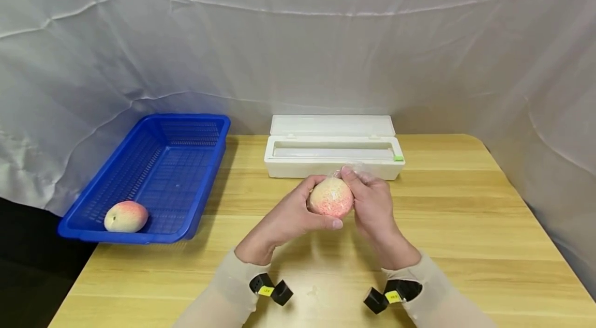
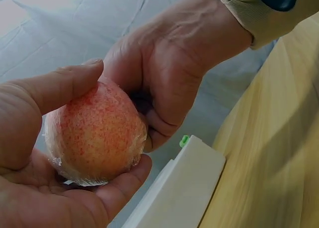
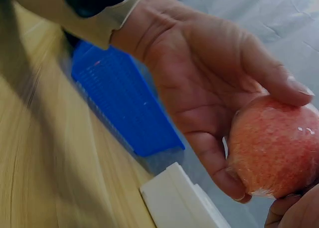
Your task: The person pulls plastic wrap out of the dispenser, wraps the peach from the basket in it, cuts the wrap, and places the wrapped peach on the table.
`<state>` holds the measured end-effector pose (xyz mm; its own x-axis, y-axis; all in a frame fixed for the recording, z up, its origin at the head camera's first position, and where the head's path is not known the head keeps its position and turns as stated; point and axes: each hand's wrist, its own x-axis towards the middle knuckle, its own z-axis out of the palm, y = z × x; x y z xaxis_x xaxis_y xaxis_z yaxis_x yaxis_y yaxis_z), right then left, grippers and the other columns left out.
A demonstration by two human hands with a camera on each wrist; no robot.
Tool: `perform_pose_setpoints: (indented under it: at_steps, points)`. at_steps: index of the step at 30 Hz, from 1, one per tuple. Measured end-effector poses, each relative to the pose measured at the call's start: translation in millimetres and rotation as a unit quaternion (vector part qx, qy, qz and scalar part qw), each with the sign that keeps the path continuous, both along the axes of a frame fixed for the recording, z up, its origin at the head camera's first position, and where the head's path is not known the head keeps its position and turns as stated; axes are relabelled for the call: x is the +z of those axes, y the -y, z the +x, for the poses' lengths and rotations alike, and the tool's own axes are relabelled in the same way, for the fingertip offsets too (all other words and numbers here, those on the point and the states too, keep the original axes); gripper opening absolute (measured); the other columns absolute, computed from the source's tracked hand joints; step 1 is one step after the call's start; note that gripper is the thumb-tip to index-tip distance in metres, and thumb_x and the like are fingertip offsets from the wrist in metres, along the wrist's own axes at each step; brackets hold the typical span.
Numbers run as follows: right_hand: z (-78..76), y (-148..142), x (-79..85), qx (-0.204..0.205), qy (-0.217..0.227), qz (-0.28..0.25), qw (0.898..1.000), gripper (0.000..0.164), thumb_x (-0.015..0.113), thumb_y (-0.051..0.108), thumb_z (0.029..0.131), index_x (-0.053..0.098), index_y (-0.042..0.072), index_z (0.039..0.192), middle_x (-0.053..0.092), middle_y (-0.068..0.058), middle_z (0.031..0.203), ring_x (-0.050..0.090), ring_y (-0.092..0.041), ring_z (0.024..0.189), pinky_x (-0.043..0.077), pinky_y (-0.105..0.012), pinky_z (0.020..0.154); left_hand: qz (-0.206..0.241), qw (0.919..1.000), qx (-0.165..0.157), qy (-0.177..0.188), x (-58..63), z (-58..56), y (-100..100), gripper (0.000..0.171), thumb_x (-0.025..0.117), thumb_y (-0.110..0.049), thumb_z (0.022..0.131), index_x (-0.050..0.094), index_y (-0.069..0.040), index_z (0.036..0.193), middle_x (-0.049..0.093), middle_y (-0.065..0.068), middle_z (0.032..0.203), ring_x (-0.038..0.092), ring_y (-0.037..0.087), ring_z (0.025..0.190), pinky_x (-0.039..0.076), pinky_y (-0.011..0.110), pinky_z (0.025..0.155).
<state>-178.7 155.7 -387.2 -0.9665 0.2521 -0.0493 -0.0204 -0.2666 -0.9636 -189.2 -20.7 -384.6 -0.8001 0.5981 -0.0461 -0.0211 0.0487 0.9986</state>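
A pink and yellow peach (image 1: pixel 331 197) is held up over the table, with clear plastic film drawn around it. My left hand (image 1: pixel 298 209) grips it from the left, thumb on the near side and fingers around the far side, as the right wrist view also shows. On the other side my right hand (image 1: pixel 374 206) has its fingers curled, pinching a gathered bunch of the cling film (image 1: pixel 358 166) by the peach. Creased film (image 2: pixel 89 180) shines along the peach's lower edge in the left wrist view. The right fingertips are partly hidden behind the fruit there.
Behind the hands stands a white cling film box (image 1: pixel 326 168), its lid (image 1: pixel 332 125) raised and a green piece (image 1: pixel 398 159) at its right end. To the left, a blue basket (image 1: pixel 205 209) holds another peach (image 1: pixel 126 216) in its near corner. Grey cloth (image 1: pixel 298 59) hangs behind the wooden table (image 1: pixel 465 245).
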Motion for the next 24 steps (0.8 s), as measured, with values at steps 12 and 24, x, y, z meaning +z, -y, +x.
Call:
perform_pose_setpoints:
  at_steps: [12, 24]
  points:
    - [1.7, -5, 3.1, -0.021, -0.027, 0.051, 0.998, 0.012, 0.075, 0.016, 0.100, 0.080, 0.009, 0.092, 0.076, 0.003, 0.086, 0.070, -0.010, 0.082, 0.061, -0.024, 0.070, 0.026, 0.9980, -0.052, 0.026, -3.0, -0.7, 4, 0.079, 0.082, -0.003, 0.089, 0.041, -0.016, 0.155, 0.055, 0.014, 0.144, 0.060, 0.023, 0.123, 0.054, 0.036, 0.104]
    - [-0.9, -17, 11.9, -0.066, -0.088, 0.021, 0.994, 0.022, 0.068, 0.004, 0.101, 0.074, 0.011, 0.081, 0.060, 0.003, 0.071, 0.051, -0.007, 0.053, 0.049, -0.019, 0.052, 0.071, 0.9951, 0.023, 0.065, -4.0, -5.2, 4, 0.067, 0.081, -0.002, 0.088, 0.045, -0.006, 0.144, 0.053, 0.017, 0.141, 0.061, 0.023, 0.120, 0.056, 0.032, 0.096]
